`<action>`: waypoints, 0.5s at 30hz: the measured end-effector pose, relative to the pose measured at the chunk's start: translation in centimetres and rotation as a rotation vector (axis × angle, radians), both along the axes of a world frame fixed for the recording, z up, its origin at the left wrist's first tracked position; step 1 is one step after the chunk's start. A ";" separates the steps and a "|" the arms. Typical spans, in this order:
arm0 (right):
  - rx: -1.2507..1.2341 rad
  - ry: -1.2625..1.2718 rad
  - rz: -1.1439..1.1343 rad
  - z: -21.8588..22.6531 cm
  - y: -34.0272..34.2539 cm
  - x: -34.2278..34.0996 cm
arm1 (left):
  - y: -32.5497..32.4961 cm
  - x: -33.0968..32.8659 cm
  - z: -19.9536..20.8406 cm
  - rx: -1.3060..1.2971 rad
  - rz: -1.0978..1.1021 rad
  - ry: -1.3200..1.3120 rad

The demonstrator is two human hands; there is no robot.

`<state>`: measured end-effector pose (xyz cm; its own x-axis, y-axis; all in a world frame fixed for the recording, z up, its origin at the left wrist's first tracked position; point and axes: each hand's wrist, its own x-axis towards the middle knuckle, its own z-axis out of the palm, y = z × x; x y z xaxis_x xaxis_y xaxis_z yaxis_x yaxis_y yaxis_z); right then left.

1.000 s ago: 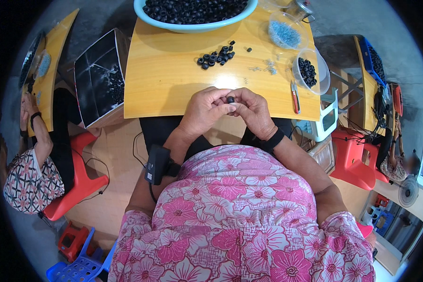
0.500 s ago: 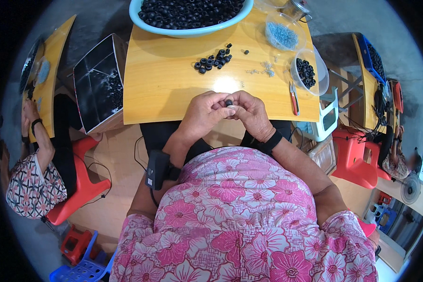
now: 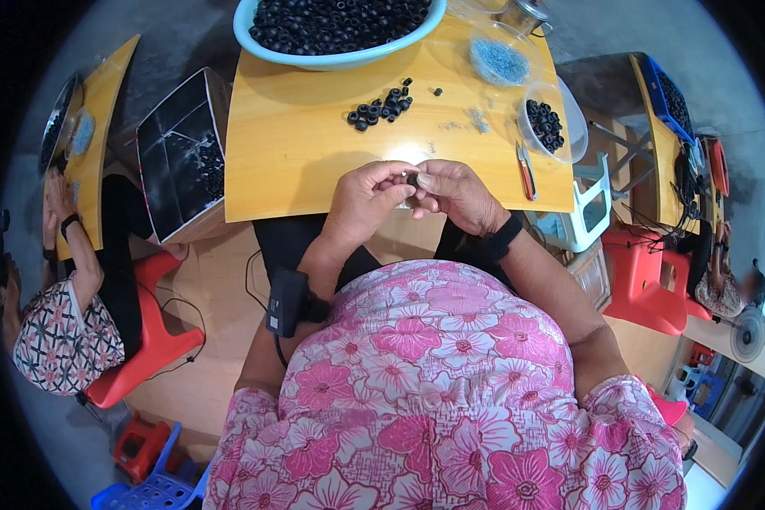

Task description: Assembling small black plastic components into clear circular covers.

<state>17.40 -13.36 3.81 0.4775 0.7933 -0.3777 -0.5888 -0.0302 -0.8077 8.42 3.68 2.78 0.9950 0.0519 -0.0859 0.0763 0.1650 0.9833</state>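
Note:
Over the table's near edge, my left hand (image 3: 367, 200) and my right hand (image 3: 459, 197) meet at the fingertips. Between them is a small black ring-shaped part (image 3: 412, 179), pinched by the thumb and fingers of both. A tiny pale bit shows beside it at the left fingertips, too small to name. Beyond my hands lies a loose group of similar black parts (image 3: 381, 110), with a single black part (image 3: 438, 91) apart to its right. Small silvery pieces (image 3: 478, 121) are scattered nearer the right side.
A light-blue basin (image 3: 340, 61) heaped with black parts stands at the far edge. To the right are a clear bowl of bluish shiny pieces (image 3: 500, 61), a tub of black parts (image 3: 545, 124) and a red-handled tool (image 3: 526, 172). A black-lined box (image 3: 181, 157) adjoins the table's left; co-workers sit both sides.
My right fingers have shifted and loosened around the black part, which has turned between the fingertips. The view has moved slightly.

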 end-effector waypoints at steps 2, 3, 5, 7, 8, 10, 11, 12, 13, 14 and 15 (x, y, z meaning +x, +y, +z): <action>0.031 0.033 0.018 -0.2 -0.2 -0.2 | 0.3 -0.2 -0.8 0.100 0.002 -0.035; 0.059 0.066 0.032 -0.3 -0.3 -0.2 | 0.3 -0.1 -0.8 0.099 -0.001 -0.036; 0.054 0.081 0.029 -0.2 -0.5 0.0 | 0.2 0.1 -0.7 0.144 0.011 -0.015; 0.051 0.101 0.022 -0.4 -0.6 0.2 | 0.2 0.1 0.4 0.166 0.015 -0.025; 0.044 0.118 0.050 -0.5 -0.7 0.4 | 0.2 0.1 0.8 0.188 0.025 -0.037; 0.039 0.134 0.082 -0.5 -0.5 0.7 | 0.4 0.0 0.6 0.183 0.033 -0.029; 0.051 0.153 0.097 -0.4 -0.4 0.8 | 0.4 0.0 0.4 0.176 0.043 -0.022; 0.061 0.172 0.113 -0.4 -0.3 0.8 | 0.5 0.0 0.2 0.176 0.044 -0.023; 0.060 0.172 0.114 -0.4 -0.3 0.8 | 0.5 0.0 0.0 0.176 0.048 -0.035; 0.051 0.160 0.108 -0.5 -0.4 0.8 | 0.6 0.0 -0.1 0.177 0.053 -0.047; 0.040 0.149 0.102 -0.4 -0.3 0.7 | 0.6 0.0 0.0 0.176 0.055 -0.047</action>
